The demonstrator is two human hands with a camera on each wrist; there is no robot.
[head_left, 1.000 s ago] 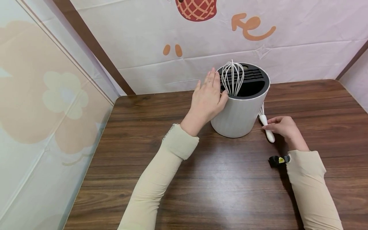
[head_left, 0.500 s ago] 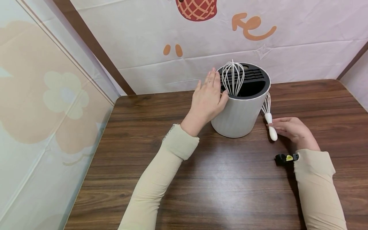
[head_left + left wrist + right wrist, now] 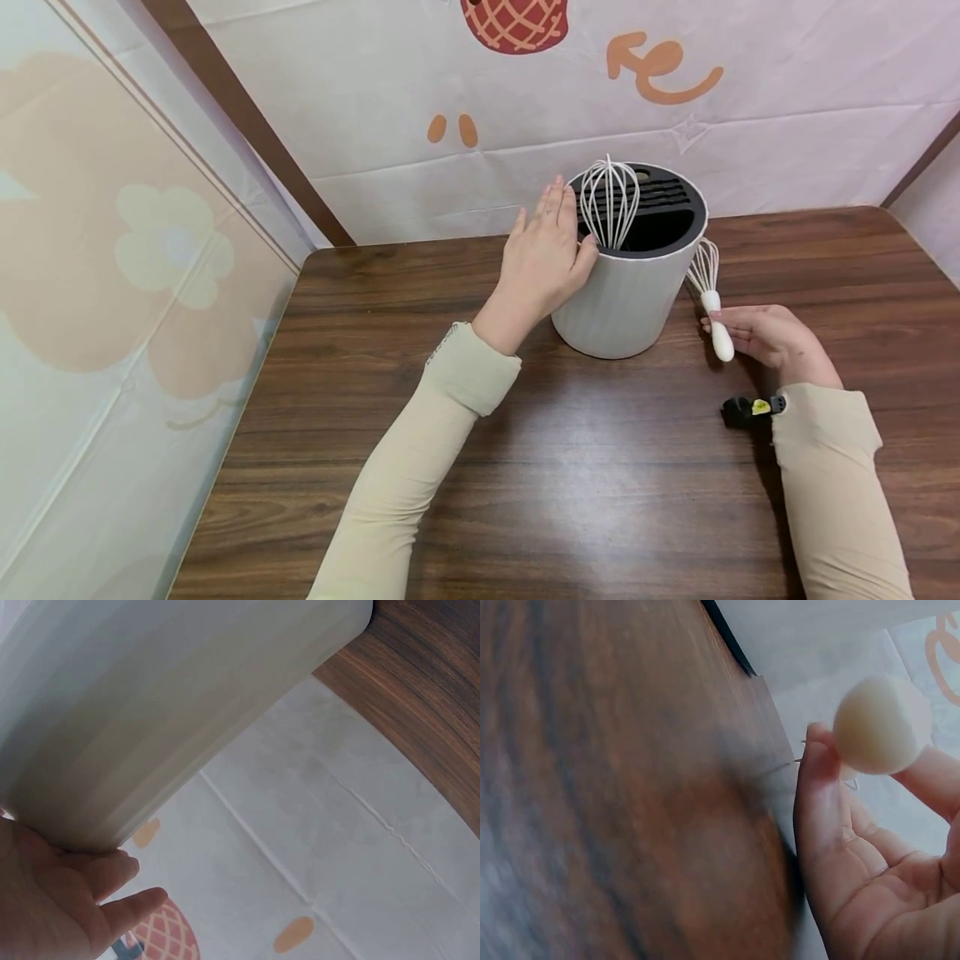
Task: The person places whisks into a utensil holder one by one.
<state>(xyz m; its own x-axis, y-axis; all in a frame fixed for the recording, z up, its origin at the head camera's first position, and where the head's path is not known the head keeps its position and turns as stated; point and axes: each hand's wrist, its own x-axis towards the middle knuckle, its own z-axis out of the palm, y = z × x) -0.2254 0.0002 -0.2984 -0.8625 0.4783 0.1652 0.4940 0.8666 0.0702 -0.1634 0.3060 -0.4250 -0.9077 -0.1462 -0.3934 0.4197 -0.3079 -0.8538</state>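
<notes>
A white whisk with a smooth handle is pinched between the thumb and fingers of my right hand, just right of a utensil holder. Its wire end points toward the back wall, partly behind the holder. In the right wrist view, the rounded end of the whisk's handle faces the camera. My left hand lies with straight fingers against the holder's left side, thumb at the rim. A second whisk stands wires up inside the holder's front opening; its handle is hidden.
The holder's black top has wavy slots and a round hole at the back. Everything stands on a brown wooden table. A white printed cloth hangs behind it. A black device sits at the right wrist.
My right hand has moved right with the whisk, bringing more of its wires out from behind the holder. The left hand and the holder stay in place.
</notes>
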